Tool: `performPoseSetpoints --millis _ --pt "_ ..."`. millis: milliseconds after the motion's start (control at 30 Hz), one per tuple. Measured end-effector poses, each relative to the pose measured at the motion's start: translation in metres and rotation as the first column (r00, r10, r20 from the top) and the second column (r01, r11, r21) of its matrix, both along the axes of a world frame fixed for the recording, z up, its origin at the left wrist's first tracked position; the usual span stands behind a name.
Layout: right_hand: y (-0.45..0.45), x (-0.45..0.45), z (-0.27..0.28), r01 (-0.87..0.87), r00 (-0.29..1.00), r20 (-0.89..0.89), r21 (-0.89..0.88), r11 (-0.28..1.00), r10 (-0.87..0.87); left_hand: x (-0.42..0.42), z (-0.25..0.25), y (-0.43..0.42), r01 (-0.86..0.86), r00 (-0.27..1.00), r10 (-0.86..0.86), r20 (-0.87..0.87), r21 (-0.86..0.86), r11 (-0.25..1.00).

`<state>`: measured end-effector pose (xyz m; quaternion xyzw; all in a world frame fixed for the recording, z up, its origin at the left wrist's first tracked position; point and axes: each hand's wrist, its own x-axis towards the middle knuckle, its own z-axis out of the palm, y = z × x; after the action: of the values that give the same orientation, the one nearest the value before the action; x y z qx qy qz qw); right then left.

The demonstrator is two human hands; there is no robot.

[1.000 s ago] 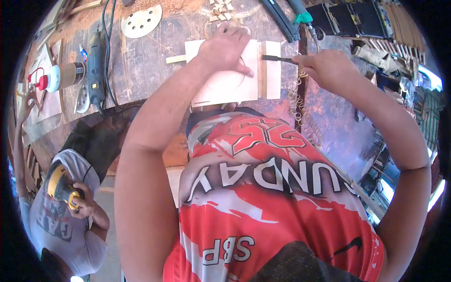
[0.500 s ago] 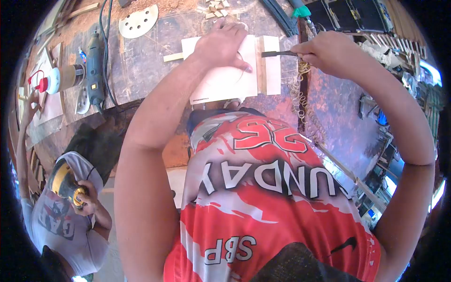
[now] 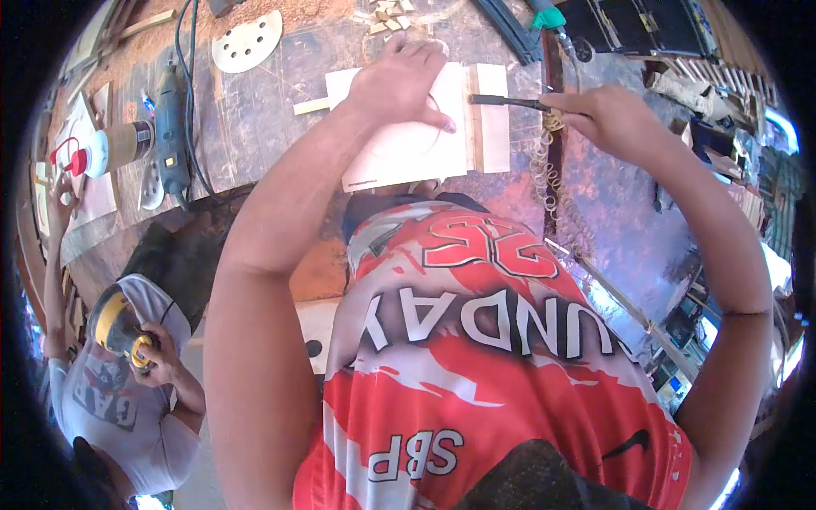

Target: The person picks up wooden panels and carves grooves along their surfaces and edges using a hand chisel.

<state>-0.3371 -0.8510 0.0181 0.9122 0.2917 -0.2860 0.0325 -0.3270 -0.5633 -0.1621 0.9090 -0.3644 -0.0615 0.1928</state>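
My left hand point(image 3: 399, 85) presses down on a white sheet point(image 3: 382, 161) at the bench edge, fingers stretched out and thumb apart. Across the sheet's right part runs a narrow wooden strip point(image 3: 476, 140), with more white surface point(image 3: 495, 140) beyond it. My right hand point(image 3: 608, 123) is closed around one end of a slim black tool point(image 3: 501, 100). Its wider, blunt dark end points left and lies over the strip; whether it touches cannot be made out. A small pale wood piece point(image 3: 311, 106) sticks out from under the sheet's left side.
Left on the bench are a grey rotary tool point(image 3: 172, 127), a red-capped bottle point(image 3: 106, 149) and a perforated sanding disc point(image 3: 246, 42). Wood offcuts point(image 3: 391, 15) lie behind. A coiled hose point(image 3: 548, 170) hangs at right. Another person point(image 3: 119, 374) at left holds a yellow sander point(image 3: 123, 327).
My right hand has shifted right and slightly down, and the tool's dark end has moved slightly left over the strip. My left hand stays on the sheet.
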Motion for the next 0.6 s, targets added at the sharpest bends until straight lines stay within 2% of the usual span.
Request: performPoseSetpoints --millis 33,67,133,167,233,300,367,433,467,500,533,567,600 --pt "-0.001 -0.001 0.0 0.016 1.0 -0.005 0.08 0.997 -0.015 -0.001 0.0 0.0 0.003 1.0 -0.003 -0.007 0.004 1.0" --pt "-0.003 -0.001 0.003 0.02 1.0 -0.011 0.083 0.996 -0.019 -0.001 -0.001 0.0 -0.003 1.0 0.003 -0.014 0.005 1.0" --pt "0.002 0.002 0.023 0.028 0.999 -0.026 -0.029 0.999 -0.028 0.001 -0.003 -0.002 -0.004 1.0 0.004 -0.02 0.009 1.0" --pt "-0.003 0.001 0.026 0.029 0.999 -0.031 -0.026 0.999 -0.03 0.0 -0.005 -0.002 0.003 1.0 -0.003 -0.001 0.007 1.0" --pt "-0.018 -0.001 0.027 0.139 0.99 -0.053 0.099 0.985 -0.134 -0.001 -0.007 -0.001 0.011 1.0 -0.011 0.01 0.013 1.0" --pt "-0.027 -0.01 0.027 0.214 0.976 -0.059 0.137 0.967 -0.208 -0.001 -0.007 0.0 0.06 0.997 -0.059 0.046 -0.03 0.998" --pt "-0.042 -0.02 0.019 0.287 0.958 -0.062 0.177 0.941 -0.281 -0.002 -0.007 0.001 0.059 0.996 -0.059 0.067 0.001 0.998" --pt "-0.06 -0.042 -0.007 0.499 0.866 -0.161 0.338 0.798 -0.473 -0.01 -0.001 -0.007 0.059 0.995 -0.062 0.081 0.03 0.998" --pt "-0.063 -0.055 -0.016 0.57 0.82 -0.193 0.354 0.741 -0.539 -0.015 0.005 -0.014 0.051 0.991 -0.065 0.12 0.113 0.992" --pt "-0.069 -0.069 -0.029 0.574 0.818 -0.202 0.358 0.737 -0.539 -0.021 0.01 -0.021 0.041 0.985 -0.073 0.158 0.195 0.98" --pt "-0.074 -0.082 -0.045 0.64 0.763 -0.249 0.416 0.646 -0.596 -0.025 0.013 -0.028 0.044 0.986 -0.076 0.151 0.204 0.978" --pt "-0.079 -0.094 -0.058 0.696 0.705 -0.301 0.466 0.546 -0.643 -0.029 0.016 -0.035 0.005 0.995 -0.025 0.096 0.202 0.979" --pt "-0.081 -0.104 -0.066 0.698 0.704 -0.309 0.469 0.541 -0.64 -0.032 0.018 -0.041 -0.035 0.999 0.027 0.042 0.201 0.979"
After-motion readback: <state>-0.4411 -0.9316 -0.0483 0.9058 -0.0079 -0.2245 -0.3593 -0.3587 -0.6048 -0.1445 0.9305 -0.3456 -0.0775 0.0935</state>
